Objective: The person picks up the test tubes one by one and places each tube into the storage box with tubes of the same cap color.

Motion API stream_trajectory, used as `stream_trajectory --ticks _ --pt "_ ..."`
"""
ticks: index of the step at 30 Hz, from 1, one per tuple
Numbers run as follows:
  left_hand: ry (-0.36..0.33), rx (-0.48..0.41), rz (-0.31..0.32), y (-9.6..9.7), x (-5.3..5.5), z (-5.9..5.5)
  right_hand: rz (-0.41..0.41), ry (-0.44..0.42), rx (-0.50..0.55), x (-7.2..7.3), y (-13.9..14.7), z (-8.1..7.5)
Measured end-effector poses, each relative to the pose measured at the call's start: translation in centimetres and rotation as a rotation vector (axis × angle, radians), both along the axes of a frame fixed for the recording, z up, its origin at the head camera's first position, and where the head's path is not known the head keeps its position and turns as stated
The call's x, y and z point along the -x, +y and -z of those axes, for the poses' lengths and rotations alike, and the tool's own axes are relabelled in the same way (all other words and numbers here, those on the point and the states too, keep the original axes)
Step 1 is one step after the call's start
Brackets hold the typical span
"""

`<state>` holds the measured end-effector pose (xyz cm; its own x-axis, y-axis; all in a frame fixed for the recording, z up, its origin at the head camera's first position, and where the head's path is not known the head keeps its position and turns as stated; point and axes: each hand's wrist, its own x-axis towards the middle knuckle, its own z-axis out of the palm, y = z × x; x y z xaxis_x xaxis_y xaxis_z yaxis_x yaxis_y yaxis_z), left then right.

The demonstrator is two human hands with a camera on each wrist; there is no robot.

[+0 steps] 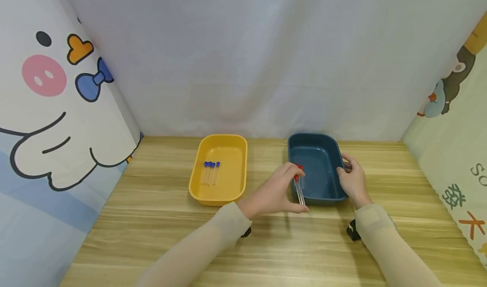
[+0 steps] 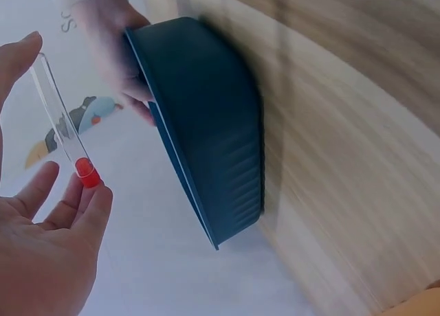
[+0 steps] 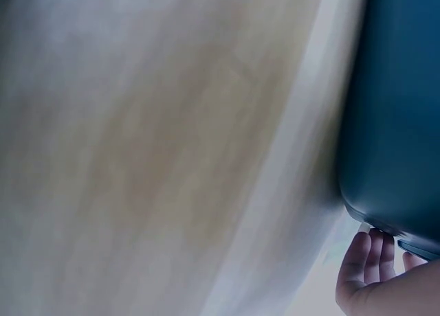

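Observation:
My left hand (image 1: 277,189) pinches a clear test tube with a red cap (image 2: 63,120) between thumb and fingers. In the left wrist view the thumb is at the tube's bare end and the fingertips are at the cap. That hand is over the near left side of a dark blue bin (image 1: 321,168). Inside the bin, partly hidden by the hand, lies at least one more red-capped tube (image 1: 302,182). My right hand (image 1: 353,181) grips the bin's right rim, thumb on the inner side and fingers outside.
To the left stands a yellow bin (image 1: 233,173) holding several blue-capped tubes (image 1: 209,173) in a row. Both bins rest on a wood-grain table (image 1: 160,219). A pale curtain (image 1: 243,58) hangs behind, with printed cloths at both sides.

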<state>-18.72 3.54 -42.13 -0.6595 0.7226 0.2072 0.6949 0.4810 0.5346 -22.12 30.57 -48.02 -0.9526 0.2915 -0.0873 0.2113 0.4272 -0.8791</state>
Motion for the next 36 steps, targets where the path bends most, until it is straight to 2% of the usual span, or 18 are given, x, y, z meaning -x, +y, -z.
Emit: stream_trajectory --ticks 6,13,20,25,36 --pt "-0.003 0.008 0.006 0.7 1.6 -0.3 -0.002 0.013 0.006 0.2 -0.1 0.0" --pt "-0.042 0.007 0.022 1.3 3.8 0.1 -0.002 0.016 0.004 0.2 -0.1 0.1" --pt "-0.059 0.049 0.036 2.2 5.3 0.5 0.008 0.002 0.014 0.1 -0.2 0.4" --pt "-0.051 0.083 0.06 3.3 6.5 0.9 0.022 0.009 0.008 0.2 -0.2 0.6" --pt "-0.11 0.115 0.106 4.8 8.6 2.5 0.032 0.018 0.013 0.1 0.0 0.4"
